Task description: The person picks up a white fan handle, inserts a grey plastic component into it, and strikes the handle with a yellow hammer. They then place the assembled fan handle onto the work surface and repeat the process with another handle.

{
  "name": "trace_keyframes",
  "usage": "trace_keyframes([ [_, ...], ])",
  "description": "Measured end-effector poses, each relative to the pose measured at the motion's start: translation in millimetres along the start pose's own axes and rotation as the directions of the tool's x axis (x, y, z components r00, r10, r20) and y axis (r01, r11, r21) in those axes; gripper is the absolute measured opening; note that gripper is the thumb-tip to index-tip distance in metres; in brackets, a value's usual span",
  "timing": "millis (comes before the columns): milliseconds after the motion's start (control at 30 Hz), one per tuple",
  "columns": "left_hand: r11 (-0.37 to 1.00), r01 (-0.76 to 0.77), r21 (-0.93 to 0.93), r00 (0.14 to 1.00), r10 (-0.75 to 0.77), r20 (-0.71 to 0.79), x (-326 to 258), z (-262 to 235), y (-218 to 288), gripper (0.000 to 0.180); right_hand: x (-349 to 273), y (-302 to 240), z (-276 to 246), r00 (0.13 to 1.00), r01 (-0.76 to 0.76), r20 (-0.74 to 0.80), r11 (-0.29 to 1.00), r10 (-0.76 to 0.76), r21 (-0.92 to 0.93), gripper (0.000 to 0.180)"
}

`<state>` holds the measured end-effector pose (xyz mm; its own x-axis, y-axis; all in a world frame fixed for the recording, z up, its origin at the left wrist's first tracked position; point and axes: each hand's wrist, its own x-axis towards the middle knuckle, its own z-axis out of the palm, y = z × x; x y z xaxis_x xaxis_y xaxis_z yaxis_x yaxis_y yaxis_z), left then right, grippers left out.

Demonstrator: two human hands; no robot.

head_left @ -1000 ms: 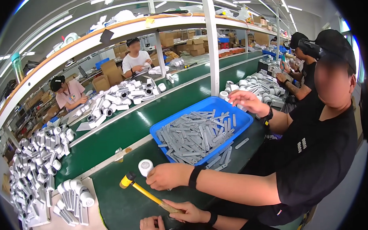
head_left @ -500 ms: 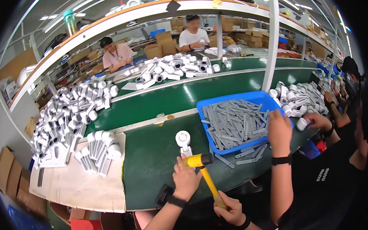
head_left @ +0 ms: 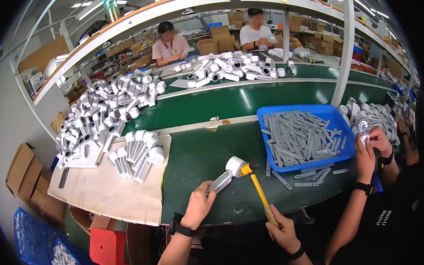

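Note:
My left hand (head_left: 197,206) is closed round the handle of a white handheld fan (head_left: 234,165), its round head tilted up and to the right above the green table. In my right hand (head_left: 285,231) is a hammer (head_left: 259,189) with a yellow handle and a yellow and black head. The hammer head is right beside the fan's round head; whether they touch I cannot tell. To the right of them a blue tray (head_left: 313,165) holds a heap of grey strips (head_left: 299,135). Several more strips (head_left: 306,184) lie in front of the tray.
A cardboard sheet (head_left: 111,201) at left bears a small group of white fans (head_left: 139,152). Large fan heaps (head_left: 102,111) lie behind it and across the green belt (head_left: 210,103). At right, a co-worker's hands (head_left: 368,149) hold another fan. A red stool (head_left: 108,248) stands below.
The fan was upright on the table under the hammer; now it is turned and tilted in my left hand. The hammer head has swung round. The co-worker's hand has left the tray.

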<state>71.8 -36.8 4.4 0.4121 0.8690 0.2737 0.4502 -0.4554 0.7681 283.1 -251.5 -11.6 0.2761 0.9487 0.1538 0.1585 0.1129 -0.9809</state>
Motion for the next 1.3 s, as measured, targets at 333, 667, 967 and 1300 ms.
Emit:
trace_keyframes([
  [333,0.989,-0.104,0.103,0.986,0.117,-0.12,-7,-4,-16,0.025,26,-37,24,0.944,0.329,0.11,0.852,-0.312,-0.407,0.06],
  [667,0.981,-0.185,0.057,0.965,0.192,-0.18,-5,-3,-16,0.022,17,-56,31,0.962,0.272,0.116,0.841,-0.247,-0.468,0.058],
  [967,0.977,-0.207,0.044,0.959,0.211,-0.187,-5,-2,-21,0.023,20,-53,31,0.97,0.232,0.203,0.759,-0.134,-0.608,0.058],
  [1300,0.993,-0.105,0.045,0.968,0.112,-0.225,-18,-2,-32,0.03,21,-67,38,0.954,0.264,0.276,0.751,-0.113,-0.605,0.055],
])
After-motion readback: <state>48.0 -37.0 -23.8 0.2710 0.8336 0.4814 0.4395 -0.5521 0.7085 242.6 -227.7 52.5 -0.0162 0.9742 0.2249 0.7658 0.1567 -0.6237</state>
